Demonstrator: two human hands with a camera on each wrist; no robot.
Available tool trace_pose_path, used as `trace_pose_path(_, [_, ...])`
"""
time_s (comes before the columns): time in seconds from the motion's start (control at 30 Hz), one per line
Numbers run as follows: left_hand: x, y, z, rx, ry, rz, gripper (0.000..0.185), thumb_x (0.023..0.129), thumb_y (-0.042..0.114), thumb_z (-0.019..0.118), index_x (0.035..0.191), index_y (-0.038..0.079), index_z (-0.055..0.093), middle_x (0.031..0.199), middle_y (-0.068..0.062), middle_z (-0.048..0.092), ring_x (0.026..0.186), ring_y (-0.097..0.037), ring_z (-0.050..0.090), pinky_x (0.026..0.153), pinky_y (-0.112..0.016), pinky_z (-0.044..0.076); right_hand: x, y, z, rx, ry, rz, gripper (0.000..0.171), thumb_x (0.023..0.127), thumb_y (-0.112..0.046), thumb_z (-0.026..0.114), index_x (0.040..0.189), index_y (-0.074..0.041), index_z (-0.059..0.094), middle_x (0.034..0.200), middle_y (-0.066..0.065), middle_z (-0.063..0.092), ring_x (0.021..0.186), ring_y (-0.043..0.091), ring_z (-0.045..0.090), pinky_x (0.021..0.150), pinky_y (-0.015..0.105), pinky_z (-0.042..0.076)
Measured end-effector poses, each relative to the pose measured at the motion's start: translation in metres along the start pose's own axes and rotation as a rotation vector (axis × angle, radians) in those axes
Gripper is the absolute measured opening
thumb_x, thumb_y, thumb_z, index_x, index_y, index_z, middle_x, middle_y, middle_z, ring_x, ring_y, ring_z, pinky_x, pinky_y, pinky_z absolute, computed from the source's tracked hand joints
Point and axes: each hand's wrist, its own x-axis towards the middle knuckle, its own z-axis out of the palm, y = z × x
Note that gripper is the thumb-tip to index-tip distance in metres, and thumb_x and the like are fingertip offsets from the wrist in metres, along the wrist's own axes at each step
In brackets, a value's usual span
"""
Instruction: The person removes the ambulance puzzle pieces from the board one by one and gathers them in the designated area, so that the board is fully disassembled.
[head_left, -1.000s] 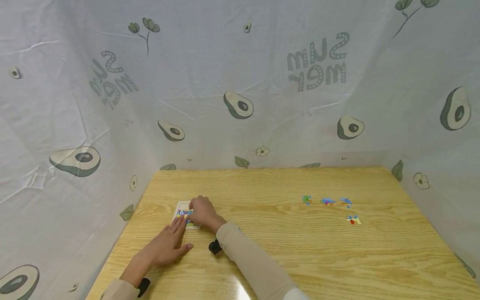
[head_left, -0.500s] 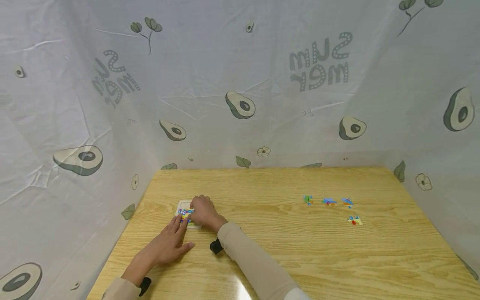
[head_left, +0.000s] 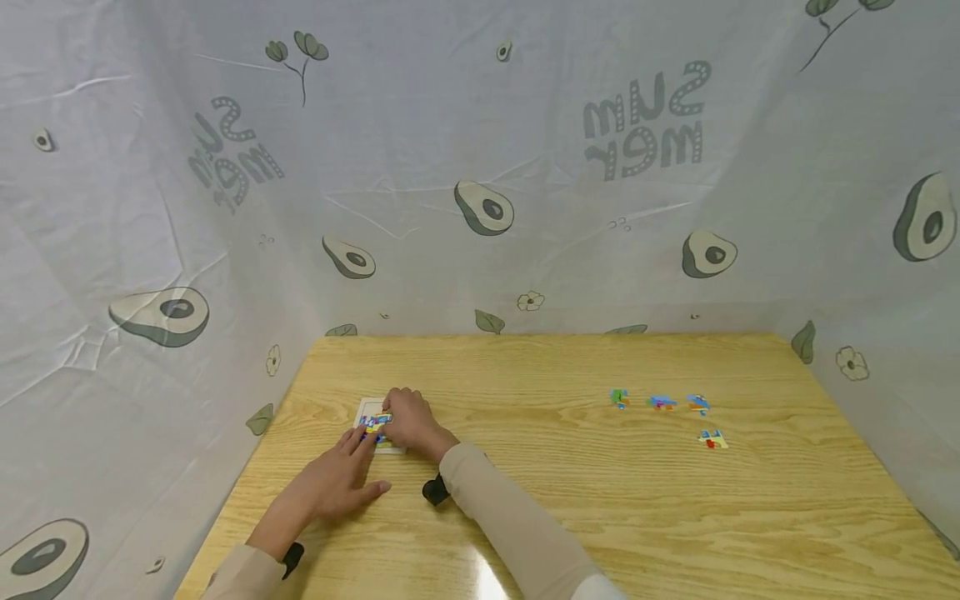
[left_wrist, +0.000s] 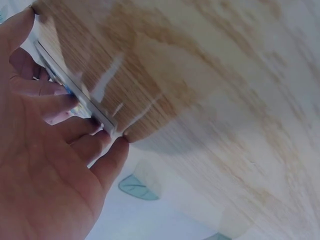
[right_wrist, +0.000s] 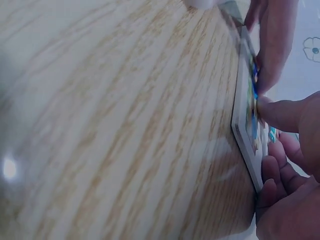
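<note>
A small white-rimmed puzzle board [head_left: 372, 405] lies at the left of the table, partly filled with colourful pieces. My left hand [head_left: 330, 485] rests its outstretched fingertips on the board's near left part, thumb spread on the table. In the left wrist view, those fingers [left_wrist: 85, 135] reach along the board's edge [left_wrist: 102, 119]. Over the board's right side, my right hand [head_left: 411, 421] pinches a puzzle piece [right_wrist: 272, 134] between thumb and curled fingers. Seen from the right wrist, that piece is just above the board [right_wrist: 242, 125] and mostly hidden by the fingers.
Several loose puzzle pieces lie at the right of the wooden table [head_left: 525, 417]: a green one [head_left: 618, 398], two blue ones, [head_left: 662, 402] and a yellowish one with red [head_left: 712, 439] nearer me. A patterned white curtain [head_left: 420, 250] surrounds the table's back and sides.
The head view has shifted slightly, so the whole scene sits a little further right. Both hands stay at the board, with only slight finger movement.
</note>
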Motion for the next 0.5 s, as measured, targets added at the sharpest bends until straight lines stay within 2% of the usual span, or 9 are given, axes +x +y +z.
trace_pose_path(0.17, [0.0000,-0.0015,0.0012,-0.016,-0.010,0.002,0.087,0.094,0.061,0.052,0.154,0.003,0.029,0.160,-0.028,0.024,0.148,-0.045,0.026,0.113,-0.057,0.038,-0.0040,0.0021,-0.0026,0.130,0.005,-0.021,0.024,0.088,-0.015,0.071,0.108,-0.015,0.057,0.101,0.000,0.066,0.088,0.013,0.058,0.076,0.026,0.047])
trace_pose_path(0.27, [0.0011,-0.0015,0.0008,0.009,-0.004,0.000,0.086,0.094,0.062,0.052,0.152,0.001,0.033,0.159,-0.028,0.027,0.147,-0.045,0.029,0.112,-0.056,0.039,-0.0051,0.0033,-0.0035,0.230,0.001,-0.013,0.022,0.089,-0.010,0.067,0.110,-0.014,0.059,0.108,0.005,0.069,0.094,0.015,0.065,0.075,0.025,0.052])
trace_pose_path(0.4, [0.0027,-0.0004,0.0007,0.040,0.009,0.002,0.086,0.093,0.061,0.053,0.151,0.000,0.036,0.156,-0.029,0.031,0.146,-0.045,0.032,0.111,-0.055,0.041,-0.0041,0.0047,-0.0032,0.298,0.011,-0.013,0.020,0.090,-0.007,0.065,0.109,-0.013,0.061,0.110,0.007,0.069,0.097,0.015,0.065,0.074,0.022,0.054])
trace_pose_path(0.5, [0.0037,0.0011,0.0011,0.041,0.009,0.009,0.086,0.094,0.060,0.053,0.150,-0.003,0.036,0.156,-0.032,0.030,0.145,-0.046,0.031,0.113,-0.056,0.039,-0.0029,0.0064,-0.0024,0.333,0.036,-0.007,0.020,0.089,-0.006,0.066,0.108,-0.012,0.061,0.104,0.006,0.069,0.090,0.012,0.063,0.070,0.020,0.051])
